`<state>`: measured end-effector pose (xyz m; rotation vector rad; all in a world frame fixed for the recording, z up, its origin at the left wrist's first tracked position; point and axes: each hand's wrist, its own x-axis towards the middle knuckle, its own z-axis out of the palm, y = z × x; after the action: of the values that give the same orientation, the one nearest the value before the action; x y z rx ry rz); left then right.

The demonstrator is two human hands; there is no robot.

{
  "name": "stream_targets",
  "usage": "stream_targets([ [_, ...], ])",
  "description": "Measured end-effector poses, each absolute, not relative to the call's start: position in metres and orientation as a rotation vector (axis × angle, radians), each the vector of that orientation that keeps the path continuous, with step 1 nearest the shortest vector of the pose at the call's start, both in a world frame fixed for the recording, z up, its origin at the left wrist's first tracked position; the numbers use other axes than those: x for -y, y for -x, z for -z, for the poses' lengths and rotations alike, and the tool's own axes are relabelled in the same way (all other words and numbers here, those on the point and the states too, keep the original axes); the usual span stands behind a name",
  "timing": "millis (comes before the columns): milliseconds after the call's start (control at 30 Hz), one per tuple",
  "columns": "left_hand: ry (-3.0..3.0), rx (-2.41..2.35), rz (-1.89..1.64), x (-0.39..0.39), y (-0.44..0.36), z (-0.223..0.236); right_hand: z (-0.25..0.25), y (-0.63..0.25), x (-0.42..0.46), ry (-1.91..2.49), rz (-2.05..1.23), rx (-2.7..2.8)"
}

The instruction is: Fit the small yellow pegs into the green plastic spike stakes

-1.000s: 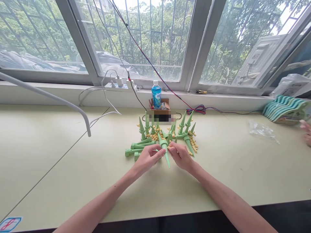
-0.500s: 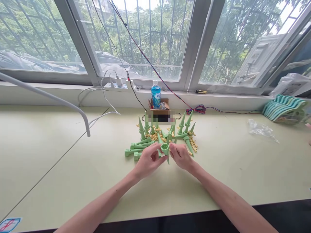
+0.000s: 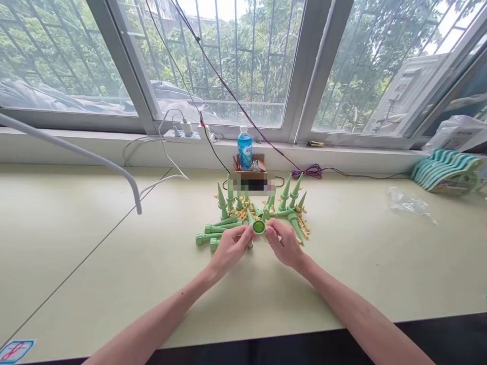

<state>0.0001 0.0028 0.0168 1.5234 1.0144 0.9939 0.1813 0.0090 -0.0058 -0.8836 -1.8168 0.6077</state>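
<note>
Held green cone: up in front of the person, between both hands, over the near edge of the green and yellow parts on the table. Round open end faces the camera, bright green showing inside a paler rim. Long axis runs close to the line of sight, so strongly foreshortened; the tapered end points away and is hidden behind the rim. Left hand grips it, thumb and fingers at the left side of the rim. Right hand is curled closed just beside the rim's right side; can't tell what, if anything, sits in its fingers. Versus one second ago: the cone was side-on, spike slanting down toward the person; half a second ago the opening faced up with the tip visible below; now it's turned opening-on and the tip is out of sight. Yellow peg seen then at the right fingertips can't be made out there now. Upright green cones, lying green spikes and loose yellow pegs look unchanged. Blue bottle, same spot.
</note>
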Motion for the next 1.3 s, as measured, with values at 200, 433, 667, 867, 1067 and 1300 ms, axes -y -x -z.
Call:
stream_targets([
  [200,-1.364,-1.030,-0.904,-0.002,0.001,-0.021,0.002,-0.181,-0.007,0.783,-0.578,1.929],
  [433,-1.334,-0.958,-0.864,-0.003,0.003,-0.024,0.001,-0.182,-0.007,0.751,-0.580,1.950],
  [667,-1.386,-0.841,-0.797,-0.002,0.007,-0.026,0.005,-0.183,-0.010,0.779,-0.612,1.932],
  [867,-1.539,-0.857,-0.796,-0.001,0.007,-0.021,0.010,-0.184,-0.013,0.833,-0.618,1.908],
  [1067,-1.814,-0.851,-0.947,0.000,0.005,-0.014,0.012,-0.183,-0.014,0.887,-0.593,1.910],
  [1300,-1.832,-0.972,-1.021,0.001,0.002,-0.013,0.013,-0.181,-0.015,0.953,-0.560,1.873],
])
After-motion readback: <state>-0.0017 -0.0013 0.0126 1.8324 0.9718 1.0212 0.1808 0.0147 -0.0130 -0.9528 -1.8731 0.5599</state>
